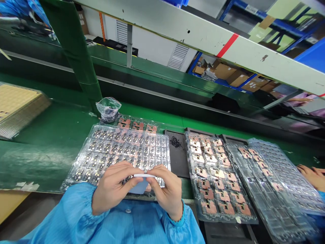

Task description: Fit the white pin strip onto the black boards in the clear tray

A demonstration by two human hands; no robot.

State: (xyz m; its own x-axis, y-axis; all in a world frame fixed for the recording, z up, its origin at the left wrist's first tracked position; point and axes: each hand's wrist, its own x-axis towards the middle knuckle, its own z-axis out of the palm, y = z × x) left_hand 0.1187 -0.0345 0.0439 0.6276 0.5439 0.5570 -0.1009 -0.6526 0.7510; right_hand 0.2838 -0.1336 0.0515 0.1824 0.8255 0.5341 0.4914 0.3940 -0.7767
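Observation:
My left hand [114, 183] and my right hand [166, 188] face each other near my chest. Between thumbs and fingers, both pinch the ends of a thin white strip [144, 175]. Below it, partly hidden by the thumbs, shows a pale blue-grey sheet [139, 187]; I cannot tell whether the two are one piece. Just beyond my hands lies a clear plastic tray [87, 156], its pockets filled with small dark circuit parts. Behind that tray, copper-coloured pieces [138, 126] rest in another clear tray.
A clear bag [108, 108] stands behind the tray. Rightward are a black tray [179, 159] with dark scraps, a tray of copper-coloured pieces [209, 159] and a partly filled tray [264, 196]. Another person's hand [312, 176] is at far right. Stacked yellowish trays [20, 105] sit left.

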